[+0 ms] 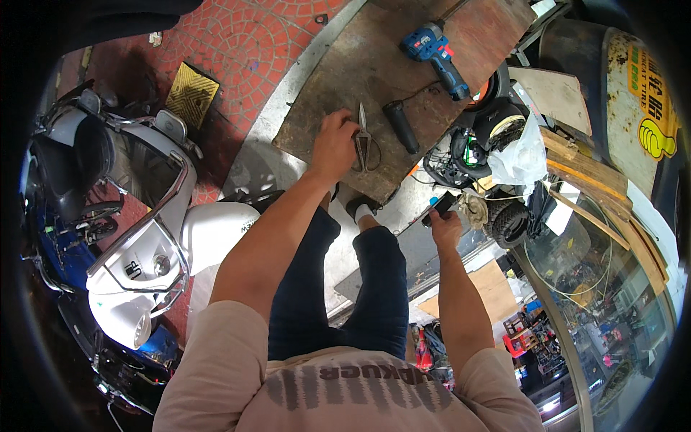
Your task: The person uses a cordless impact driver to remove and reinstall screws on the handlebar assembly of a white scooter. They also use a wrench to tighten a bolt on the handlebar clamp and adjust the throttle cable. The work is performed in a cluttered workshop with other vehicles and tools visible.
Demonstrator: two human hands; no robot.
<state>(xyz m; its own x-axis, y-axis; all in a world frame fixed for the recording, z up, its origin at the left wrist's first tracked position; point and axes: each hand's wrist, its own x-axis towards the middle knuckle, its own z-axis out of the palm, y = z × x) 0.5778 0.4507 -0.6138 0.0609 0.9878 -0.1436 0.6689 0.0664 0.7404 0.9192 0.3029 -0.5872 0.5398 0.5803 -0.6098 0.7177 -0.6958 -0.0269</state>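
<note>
On the worn wooden board (317, 119), my left hand (335, 146) has its fingers curled at the pivot of a pair of metal scissors (365, 150). The blades point away from me and the loop handles lie toward me. To their right rests a black ribbed grip (401, 127) with a thin cable at its far end. Lower and off the board's right side, my right hand (446, 229) is closed around a short black object (436, 209), whose kind is partly hidden by the fingers.
A blue cordless power tool (437, 59) lies farther up the board. A white scooter (140, 266) stands at the left, near a yellow ramp block (192, 95). Cables, a plastic bag (520, 158), a small tyre (508, 222) and wooden planks (586, 173) crowd the right, beside a glass case (597, 317).
</note>
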